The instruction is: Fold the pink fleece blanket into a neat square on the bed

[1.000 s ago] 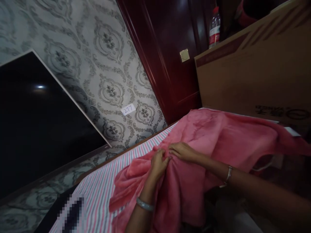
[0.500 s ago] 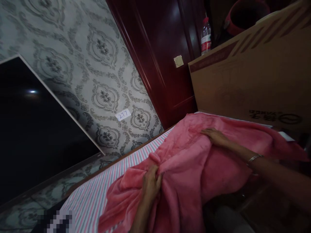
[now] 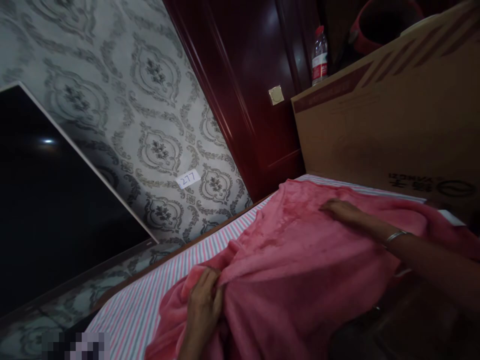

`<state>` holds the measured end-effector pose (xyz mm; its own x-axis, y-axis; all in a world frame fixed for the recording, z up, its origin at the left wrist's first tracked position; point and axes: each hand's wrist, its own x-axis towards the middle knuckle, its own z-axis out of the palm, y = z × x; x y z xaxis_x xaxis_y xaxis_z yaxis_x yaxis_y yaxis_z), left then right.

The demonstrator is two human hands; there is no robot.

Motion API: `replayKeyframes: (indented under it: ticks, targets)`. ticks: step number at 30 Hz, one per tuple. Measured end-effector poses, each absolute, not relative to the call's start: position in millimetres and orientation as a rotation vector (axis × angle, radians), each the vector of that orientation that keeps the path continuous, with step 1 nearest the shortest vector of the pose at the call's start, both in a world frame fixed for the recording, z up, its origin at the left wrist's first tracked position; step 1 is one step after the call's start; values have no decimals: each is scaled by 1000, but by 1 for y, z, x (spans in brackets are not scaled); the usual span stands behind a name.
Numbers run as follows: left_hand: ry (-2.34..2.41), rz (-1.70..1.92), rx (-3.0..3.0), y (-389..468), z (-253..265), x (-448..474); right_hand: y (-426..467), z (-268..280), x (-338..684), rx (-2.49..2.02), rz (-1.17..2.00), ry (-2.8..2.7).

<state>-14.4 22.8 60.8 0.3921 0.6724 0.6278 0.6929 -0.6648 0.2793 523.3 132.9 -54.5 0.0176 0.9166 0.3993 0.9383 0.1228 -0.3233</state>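
A pink plush blanket lies loosely spread over a table or bench covered with a striped cloth, its near side hanging over the front edge. Toward the lower middle, my left hand is closed on the blanket, which bunches in folds around the fingers. My right hand, with a silver bracelet on the wrist, grips the blanket farther to the right. Between the two hands the fabric is stretched fairly smooth. The fingertips of the right hand are partly sunk in the pile.
A large cardboard box stands at the right, with a plastic bottle and a red round container at its top edge. A dark screen is at the left. Behind are patterned wallpaper and a dark red door panel.
My left hand has moved left and slightly down with its hold on the blanket. My right hand has shifted a little right. The fabric between them is wider and flatter.
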Motion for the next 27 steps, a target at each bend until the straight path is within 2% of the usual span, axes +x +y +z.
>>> replayKeyframes:
  ticks: [7, 13, 21, 27]
  targets:
    - [-1178, -1153, -2513, 17, 58, -26, 123, -65, 536, -1718, 100, -1872]
    - [-1305, -1088, -2432, 9, 66, -44, 126, -62, 532, -1687, 305, -1947]
    - [-1326, -1184, -2425, 10, 71, -54, 109, -53, 519, -1541, 400, -1954]
    - [-1356, -1224, -2422, 8, 82, -46, 95, -45, 497, -1641, 343, -1799]
